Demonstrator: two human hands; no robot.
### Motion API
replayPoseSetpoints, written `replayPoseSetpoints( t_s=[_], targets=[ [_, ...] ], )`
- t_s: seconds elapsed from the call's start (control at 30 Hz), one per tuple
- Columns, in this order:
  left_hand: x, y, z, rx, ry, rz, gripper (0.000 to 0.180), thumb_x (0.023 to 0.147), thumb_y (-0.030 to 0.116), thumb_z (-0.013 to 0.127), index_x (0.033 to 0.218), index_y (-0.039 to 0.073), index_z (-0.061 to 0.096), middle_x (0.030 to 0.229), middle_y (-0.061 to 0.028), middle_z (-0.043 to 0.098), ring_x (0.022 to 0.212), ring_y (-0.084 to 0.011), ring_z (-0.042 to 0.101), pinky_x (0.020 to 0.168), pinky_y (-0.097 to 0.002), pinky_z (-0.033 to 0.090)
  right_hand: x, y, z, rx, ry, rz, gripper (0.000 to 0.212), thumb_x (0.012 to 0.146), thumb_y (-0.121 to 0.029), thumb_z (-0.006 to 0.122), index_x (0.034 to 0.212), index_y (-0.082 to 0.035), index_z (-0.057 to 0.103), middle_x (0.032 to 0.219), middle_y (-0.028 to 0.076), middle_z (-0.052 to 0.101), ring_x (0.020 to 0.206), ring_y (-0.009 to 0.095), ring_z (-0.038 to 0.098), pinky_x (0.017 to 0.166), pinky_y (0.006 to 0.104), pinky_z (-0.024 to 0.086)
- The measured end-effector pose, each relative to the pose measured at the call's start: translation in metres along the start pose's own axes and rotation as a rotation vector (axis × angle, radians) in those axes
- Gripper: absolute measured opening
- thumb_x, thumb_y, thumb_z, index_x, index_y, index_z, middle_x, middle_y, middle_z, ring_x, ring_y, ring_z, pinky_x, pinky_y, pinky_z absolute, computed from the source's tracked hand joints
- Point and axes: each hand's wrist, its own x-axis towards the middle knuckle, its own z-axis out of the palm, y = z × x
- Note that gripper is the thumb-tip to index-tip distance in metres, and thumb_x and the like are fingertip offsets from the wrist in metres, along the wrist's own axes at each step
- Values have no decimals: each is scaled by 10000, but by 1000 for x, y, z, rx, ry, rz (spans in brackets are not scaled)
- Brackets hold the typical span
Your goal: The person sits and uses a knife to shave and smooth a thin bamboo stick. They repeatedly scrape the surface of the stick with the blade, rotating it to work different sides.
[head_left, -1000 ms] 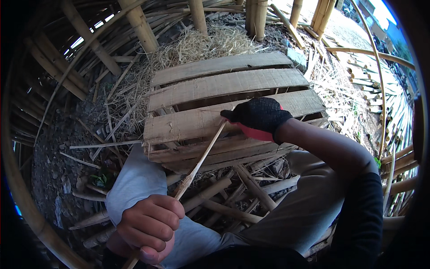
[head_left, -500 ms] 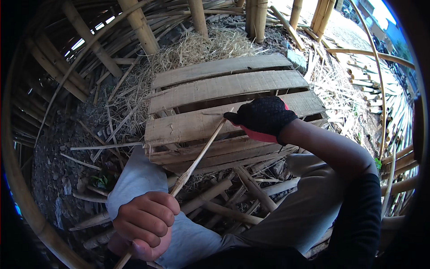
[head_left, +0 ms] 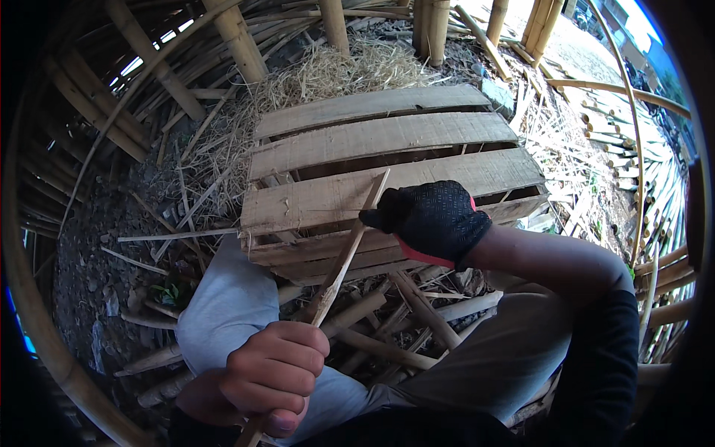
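My bare left hand [head_left: 275,376] is closed in a fist around a long split bamboo strip [head_left: 341,272]. The strip slants up and to the right from the fist, frayed a little above it, and its tip lies over a slatted wooden crate [head_left: 387,136]. Beside the upper part of the strip is my right hand [head_left: 428,222], in a black glove with red edges. Its fingers are curled shut, with the thumb side against the strip. A thin, faint sliver points left from there; what the glove grips is hidden by the fingers.
Bamboo offcuts [head_left: 395,349] lie between my legs, below the crate. A heap of pale shavings [head_left: 350,74] rises behind it. Bamboo posts [head_left: 231,41] stand at the back, and cut bamboo poles [head_left: 666,223] are piled at the right. A thin stick [head_left: 175,236] lies left of the crate.
My left hand has moved right and slightly up with the strip, which now stands steeper. My gloved right hand has come down a little toward me, staying against the strip.
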Motion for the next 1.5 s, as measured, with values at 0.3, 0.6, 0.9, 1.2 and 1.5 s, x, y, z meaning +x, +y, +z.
replayPoseSetpoints(
  t_s=[0.3,0.6,0.9,1.2,1.5],
  targets=[
    [-1,0,3,-1,-12,19,648,1071,226,447,459,122,261,425,25,292,337,-120,326,397,-272,351,-6,-16,-18,-22,-58,-174,376,967,-231,544,1325,-245,657,1021,118,719,857,302,732,682,428,583],
    [-4,8,-9,-109,-198,-35,464,990,141,550,564,32,402,581,-52,415,480,-228,473,496,-373,422,-6,-13,-11,-189,-62,-161,372,1010,-298,505,1363,-295,621,955,125,708,817,308,726,639,417,572],
    [-3,8,-13,-102,-274,-48,452,979,134,562,567,35,404,589,-55,411,492,-233,477,505,-381,423,-14,-20,-13,-121,6,-192,322,998,-291,525,1286,-280,669,964,99,731,829,288,737,658,403,579],
    [4,6,5,-53,-79,11,626,1060,192,467,465,113,288,424,26,298,337,-124,320,398,-285,345,-10,-9,-14,-42,0,-126,286,1017,-366,536,1056,-194,761,807,126,716,740,307,723,615,416,561],
    [1,7,7,-47,-69,41,618,1056,178,465,470,111,282,431,33,286,339,-114,320,408,-273,349,3,0,-6,-93,89,-43,426,1032,-432,532,841,-127,760,676,118,676,620,322,674,551,420,517]
  ],
)
